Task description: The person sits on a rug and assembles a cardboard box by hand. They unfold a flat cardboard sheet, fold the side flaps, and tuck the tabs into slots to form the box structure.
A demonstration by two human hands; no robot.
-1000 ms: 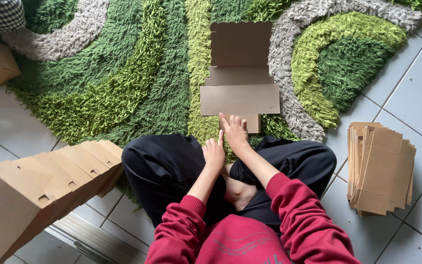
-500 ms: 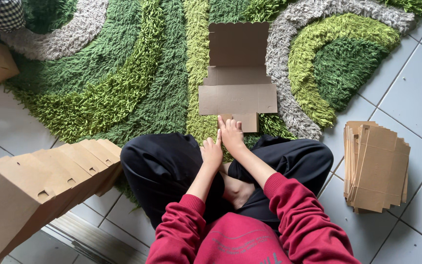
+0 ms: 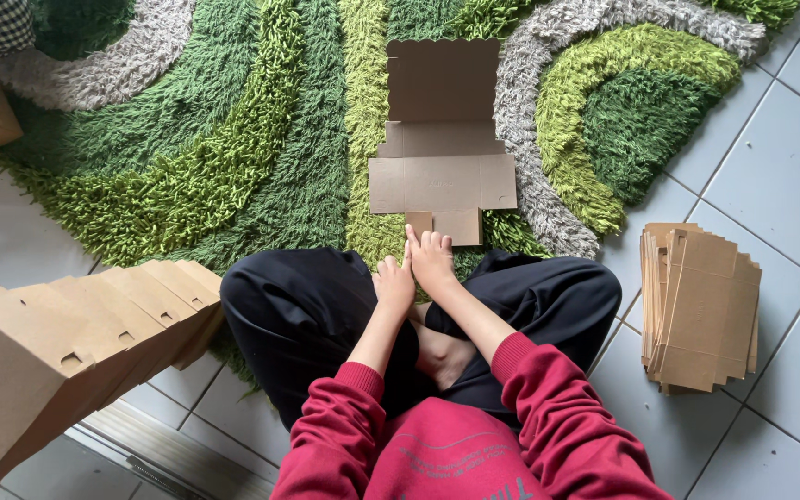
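Head view showed the unfolded cardboard box blank (image 3: 442, 153) flat on the green shag rug (image 3: 233, 176), light, thin and easily creased, best gripped by its near flap, where the right hand (image 3: 431, 261) and left hand (image 3: 394, 285) rested, fingers loosely extended, holding nothing.

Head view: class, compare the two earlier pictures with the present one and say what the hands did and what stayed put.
Both hands drew back slightly toward the person's lap. The right hand lies with its fingertips at the near flap of the flat cardboard sheet on the rug; the left hand rests beside it, holding nothing. The sheet, the row of folded boxes and the stack of flat blanks kept their places.
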